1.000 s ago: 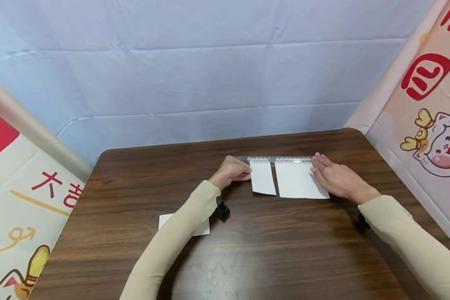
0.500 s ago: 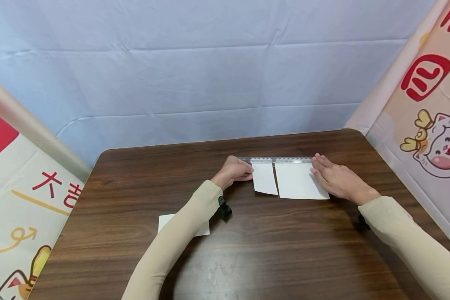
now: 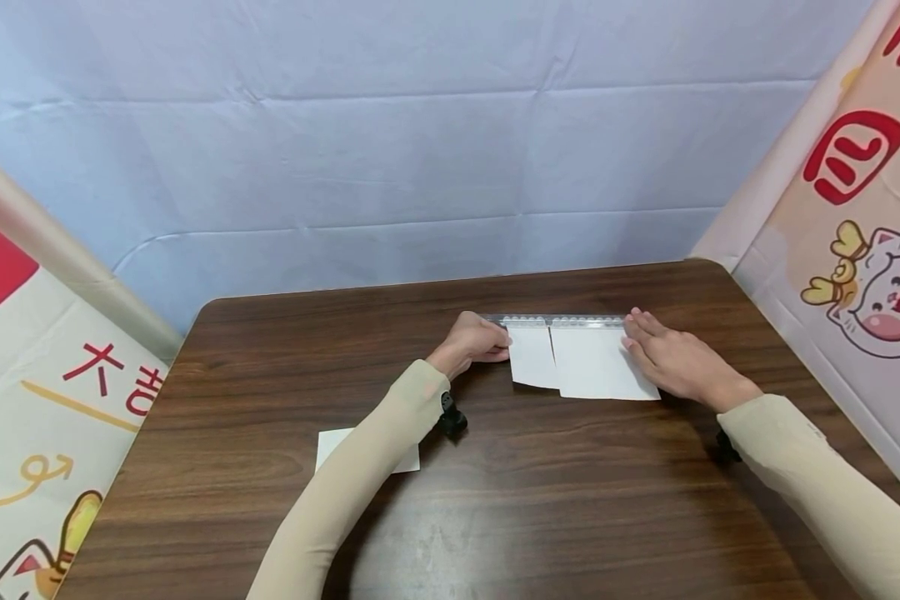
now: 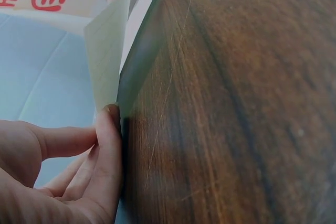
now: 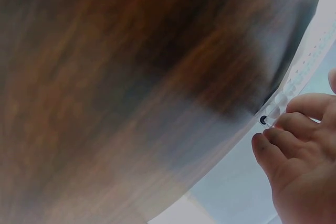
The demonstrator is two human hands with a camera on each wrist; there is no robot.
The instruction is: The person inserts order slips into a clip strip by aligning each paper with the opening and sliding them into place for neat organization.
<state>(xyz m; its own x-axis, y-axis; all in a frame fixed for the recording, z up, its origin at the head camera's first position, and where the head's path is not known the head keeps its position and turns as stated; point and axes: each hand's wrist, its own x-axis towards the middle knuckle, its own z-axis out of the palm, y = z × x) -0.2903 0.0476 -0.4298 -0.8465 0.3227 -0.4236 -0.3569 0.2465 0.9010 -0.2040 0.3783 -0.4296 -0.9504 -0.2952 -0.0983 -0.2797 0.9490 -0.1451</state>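
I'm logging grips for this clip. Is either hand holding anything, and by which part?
The left hand pinches the narrow paper by its left edge. The right hand lies flat on the wide paper, gripping nothing.

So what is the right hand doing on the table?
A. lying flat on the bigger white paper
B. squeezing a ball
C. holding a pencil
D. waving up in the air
A: the right hand lies with straight fingers on the right edge of the bigger white paper, by the clear ruler, while the left hand pinches the smaller white paper.
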